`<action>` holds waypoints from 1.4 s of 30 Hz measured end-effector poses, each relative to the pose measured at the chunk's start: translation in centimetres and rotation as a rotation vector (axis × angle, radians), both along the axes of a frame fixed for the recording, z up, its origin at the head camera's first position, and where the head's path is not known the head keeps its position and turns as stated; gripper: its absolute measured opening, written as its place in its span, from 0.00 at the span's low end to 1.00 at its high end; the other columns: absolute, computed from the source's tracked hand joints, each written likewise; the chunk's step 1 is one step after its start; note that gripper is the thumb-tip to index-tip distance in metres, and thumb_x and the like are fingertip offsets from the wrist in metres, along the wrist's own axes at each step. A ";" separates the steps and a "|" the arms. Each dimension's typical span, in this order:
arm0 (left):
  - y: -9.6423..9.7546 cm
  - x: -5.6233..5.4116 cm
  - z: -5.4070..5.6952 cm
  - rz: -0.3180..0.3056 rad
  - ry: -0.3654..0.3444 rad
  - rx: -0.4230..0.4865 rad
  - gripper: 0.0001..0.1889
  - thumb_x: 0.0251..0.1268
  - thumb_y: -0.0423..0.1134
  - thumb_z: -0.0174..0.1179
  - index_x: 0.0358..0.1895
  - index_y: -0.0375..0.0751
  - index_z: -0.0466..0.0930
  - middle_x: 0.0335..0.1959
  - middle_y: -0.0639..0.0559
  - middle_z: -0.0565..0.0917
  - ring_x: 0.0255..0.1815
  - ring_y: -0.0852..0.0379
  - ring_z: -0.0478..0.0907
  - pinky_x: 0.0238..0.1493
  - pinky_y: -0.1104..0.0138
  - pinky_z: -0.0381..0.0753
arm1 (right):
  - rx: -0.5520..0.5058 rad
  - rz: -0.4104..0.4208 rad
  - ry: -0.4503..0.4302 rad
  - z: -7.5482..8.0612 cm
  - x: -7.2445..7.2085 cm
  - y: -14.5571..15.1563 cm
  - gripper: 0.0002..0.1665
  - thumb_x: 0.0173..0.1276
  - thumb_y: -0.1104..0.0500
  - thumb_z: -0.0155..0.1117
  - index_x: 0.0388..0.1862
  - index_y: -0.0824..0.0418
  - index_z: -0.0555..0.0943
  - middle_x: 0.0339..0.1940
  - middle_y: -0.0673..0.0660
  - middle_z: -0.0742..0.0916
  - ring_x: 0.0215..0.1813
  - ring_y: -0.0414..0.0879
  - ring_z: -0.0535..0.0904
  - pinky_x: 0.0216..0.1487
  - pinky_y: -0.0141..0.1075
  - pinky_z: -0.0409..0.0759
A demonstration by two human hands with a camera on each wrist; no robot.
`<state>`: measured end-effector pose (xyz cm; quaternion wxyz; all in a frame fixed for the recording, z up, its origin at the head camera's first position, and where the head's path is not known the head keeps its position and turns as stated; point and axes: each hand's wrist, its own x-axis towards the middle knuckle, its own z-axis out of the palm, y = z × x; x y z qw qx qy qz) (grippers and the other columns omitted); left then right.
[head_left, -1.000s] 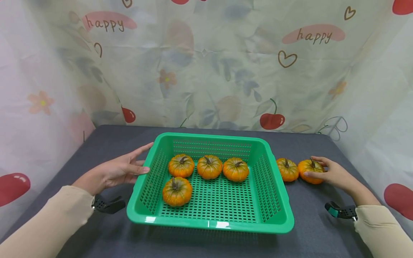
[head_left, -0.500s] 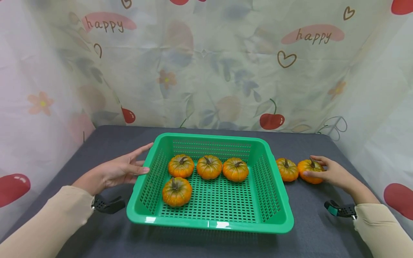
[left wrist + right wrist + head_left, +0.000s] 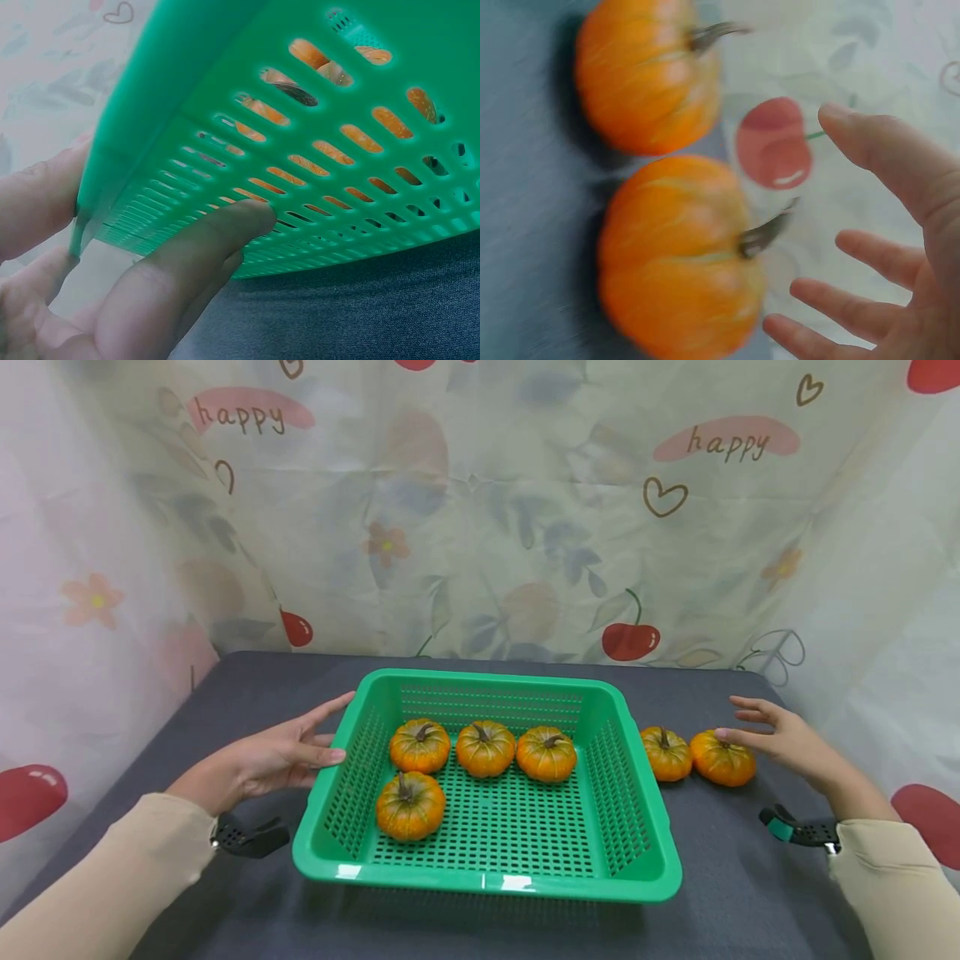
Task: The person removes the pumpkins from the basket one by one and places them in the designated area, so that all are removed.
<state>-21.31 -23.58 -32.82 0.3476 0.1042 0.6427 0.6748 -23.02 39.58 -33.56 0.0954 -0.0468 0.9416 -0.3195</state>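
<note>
Green plastic basket (image 3: 486, 882): left hand (image 3: 270, 757) touching, fingers extended. Right hand (image 3: 793, 745) wide beside rightmost ribbed orange pumpkin (image 3: 722, 762), likely between grips; gripping needs closing in.

Half-seen pumpkins, cropped sleeves and blur
The basket (image 3: 487, 881) hides the left side of the left loose pumpkin (image 3: 666, 755); the thumb of the right hand (image 3: 787, 739) covers a bit of the right loose pumpkin (image 3: 723, 760). The head view cuts off the left sleeve (image 3: 112, 881), right sleeve (image 3: 888, 872) and near surface (image 3: 720, 877). The left wrist view crops the left hand (image 3: 142, 289); through slots, pumpkins show only in scraps. The right wrist view blurs both loose pumpkins.
</note>
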 end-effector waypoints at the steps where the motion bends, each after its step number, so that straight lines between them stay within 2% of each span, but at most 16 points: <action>1: 0.0 0.0 0.0 0.000 0.000 0.000 0.51 0.69 0.29 0.56 0.77 0.65 0.27 0.76 0.30 0.47 0.57 0.43 0.79 0.56 0.48 0.80 | 0.001 -0.002 0.010 0.3 -0.1 -0.1 0.49 0.73 0.43 0.55 0.78 0.66 0.47 0.71 0.79 0.61 0.68 0.76 0.59 0.59 0.67 0.69; 7: 0.0 0.0 0.0 -0.004 0.006 -0.001 0.51 0.69 0.29 0.56 0.78 0.64 0.27 0.76 0.30 0.49 0.57 0.42 0.80 0.56 0.47 0.79 | -0.028 0.005 0.039 2.4 -0.3 -1.2 0.48 0.73 0.44 0.56 0.79 0.63 0.46 0.73 0.77 0.60 0.69 0.74 0.58 0.59 0.67 0.68; 14: -0.1 0.0 0.0 -0.007 0.008 0.003 0.51 0.69 0.29 0.56 0.78 0.64 0.27 0.76 0.30 0.49 0.57 0.43 0.80 0.55 0.47 0.79 | -0.080 0.025 0.067 5.1 0.0 -3.8 0.48 0.71 0.42 0.57 0.79 0.58 0.47 0.77 0.68 0.59 0.72 0.70 0.58 0.62 0.70 0.63; 19: -0.1 0.1 0.0 -0.010 0.006 0.008 0.51 0.69 0.28 0.56 0.78 0.64 0.27 0.76 0.30 0.49 0.57 0.43 0.80 0.56 0.47 0.80 | -0.094 0.048 0.110 6.7 0.6 -6.0 0.45 0.70 0.44 0.60 0.79 0.52 0.52 0.77 0.62 0.61 0.73 0.64 0.61 0.64 0.64 0.67; 25: -0.1 0.0 0.0 -0.010 0.004 0.008 0.51 0.69 0.28 0.56 0.77 0.64 0.27 0.76 0.30 0.49 0.57 0.43 0.80 0.56 0.47 0.79 | -0.107 0.127 0.177 8.3 1.5 -8.9 0.41 0.71 0.50 0.61 0.78 0.50 0.55 0.76 0.59 0.63 0.73 0.62 0.62 0.62 0.59 0.71; 26: -0.1 0.0 0.0 -0.010 0.004 0.007 0.51 0.69 0.28 0.56 0.77 0.64 0.27 0.76 0.30 0.48 0.57 0.43 0.80 0.56 0.47 0.79 | -0.121 0.138 0.185 8.4 1.7 -9.4 0.41 0.70 0.51 0.62 0.78 0.50 0.56 0.76 0.59 0.63 0.73 0.61 0.62 0.62 0.56 0.74; 29: -0.1 0.0 0.0 -0.010 0.004 0.005 0.51 0.69 0.28 0.56 0.77 0.64 0.26 0.76 0.30 0.48 0.57 0.43 0.79 0.56 0.47 0.79 | -0.143 0.152 0.214 8.9 2.1 -10.9 0.39 0.69 0.54 0.63 0.76 0.50 0.59 0.75 0.55 0.65 0.73 0.57 0.64 0.57 0.35 0.80; 32: 0.0 0.0 0.0 -0.011 0.004 0.004 0.51 0.69 0.28 0.56 0.77 0.64 0.26 0.76 0.30 0.48 0.58 0.43 0.79 0.56 0.47 0.79 | -0.176 0.188 0.238 9.2 2.5 -12.4 0.38 0.69 0.56 0.64 0.74 0.51 0.61 0.74 0.53 0.67 0.72 0.56 0.66 0.50 0.19 0.76; 35: -0.1 0.0 0.1 -0.013 0.005 0.004 0.51 0.69 0.28 0.56 0.77 0.64 0.26 0.76 0.30 0.48 0.58 0.43 0.79 0.57 0.47 0.79 | -0.213 0.232 0.234 9.5 2.7 -13.7 0.36 0.69 0.56 0.64 0.73 0.50 0.63 0.73 0.52 0.68 0.71 0.55 0.67 0.53 0.23 0.78; 38: -0.1 0.0 0.1 -0.015 0.008 0.002 0.50 0.69 0.29 0.56 0.77 0.64 0.27 0.76 0.30 0.48 0.58 0.43 0.79 0.57 0.47 0.79 | -0.237 0.280 0.222 9.5 2.8 -15.0 0.36 0.69 0.56 0.64 0.73 0.49 0.63 0.73 0.51 0.69 0.71 0.55 0.67 0.60 0.36 0.79; 42: -0.1 0.0 0.1 -0.017 0.010 0.000 0.50 0.69 0.29 0.56 0.77 0.64 0.27 0.76 0.29 0.48 0.58 0.43 0.79 0.56 0.47 0.79 | -0.262 0.344 0.206 9.2 2.7 -16.6 0.36 0.68 0.55 0.65 0.73 0.51 0.64 0.74 0.51 0.67 0.72 0.55 0.67 0.65 0.50 0.74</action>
